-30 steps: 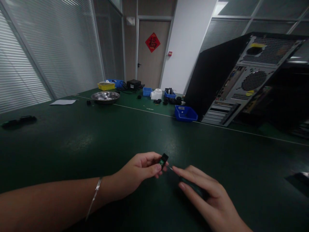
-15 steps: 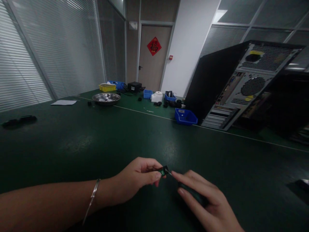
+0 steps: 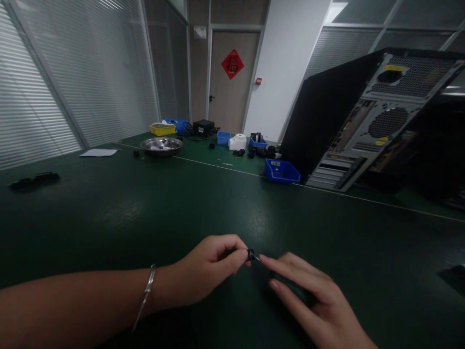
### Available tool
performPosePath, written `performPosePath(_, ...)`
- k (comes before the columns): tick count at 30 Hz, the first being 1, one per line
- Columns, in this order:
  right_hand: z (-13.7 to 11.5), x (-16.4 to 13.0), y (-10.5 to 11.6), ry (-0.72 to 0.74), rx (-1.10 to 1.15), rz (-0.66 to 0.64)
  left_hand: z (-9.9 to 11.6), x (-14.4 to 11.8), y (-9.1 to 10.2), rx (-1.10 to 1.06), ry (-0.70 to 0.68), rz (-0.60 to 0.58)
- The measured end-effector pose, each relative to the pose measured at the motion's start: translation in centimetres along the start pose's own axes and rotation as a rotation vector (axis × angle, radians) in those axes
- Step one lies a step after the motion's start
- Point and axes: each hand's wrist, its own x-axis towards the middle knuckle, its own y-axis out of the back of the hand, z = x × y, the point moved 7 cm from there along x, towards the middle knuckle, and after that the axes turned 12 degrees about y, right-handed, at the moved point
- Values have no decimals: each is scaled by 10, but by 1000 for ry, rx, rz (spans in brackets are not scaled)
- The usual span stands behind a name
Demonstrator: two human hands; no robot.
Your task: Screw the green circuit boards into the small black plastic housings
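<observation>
My left hand (image 3: 218, 261) pinches a small black part (image 3: 250, 254) between thumb and fingers, above the green table. Most of that part is covered by the thumb. My right hand (image 3: 316, 300) is closed round the dark handle of a screwdriver (image 3: 290, 287), index finger stretched along toward its thin metal shaft. The shaft's tip meets the exposed end of the black part; whether it sits inside cannot be made out. A silvery bracelet (image 3: 148, 288) circles my left wrist.
Beyond my hands stand a blue bin (image 3: 282, 172) and a tilted computer tower (image 3: 348, 121). Farther back are a metal bowl (image 3: 162, 151), a yellow basket (image 3: 162, 130) and a white housing (image 3: 237, 142). Dark parts (image 3: 34, 181) lie at the left; a paper sheet (image 3: 99, 152) lies behind them.
My left thumb has slid forward over the black part, hiding the green piece seen before. The screwdriver tip stays at the part's end. The whole view has shifted slightly.
</observation>
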Motion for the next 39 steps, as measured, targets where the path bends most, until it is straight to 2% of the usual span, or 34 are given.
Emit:
performPosePath(8, 0, -3, -1, -10, 20, -12, 3, 0, 3, 11, 3, 29)
performPosePath(13, -2, -1, 0, -4, 13, 1, 2, 0, -2, -15, 9, -36)
performPosePath(18, 1, -1, 0, -14, 9, 16, 4, -4, -6, -48, -65, -69)
performPosePath(26, 0, -2, 3, -8, -20, 44, 2, -2, 5, 40, -145, 116)
performPosePath(33, 1, -2, 3, 20, -47, 60, -3, 1, 6, -70, -107, 77)
performPosePath(39, 6, -6, 2, 1, -42, 35, 4, -1, 4, -154, -110, 28)
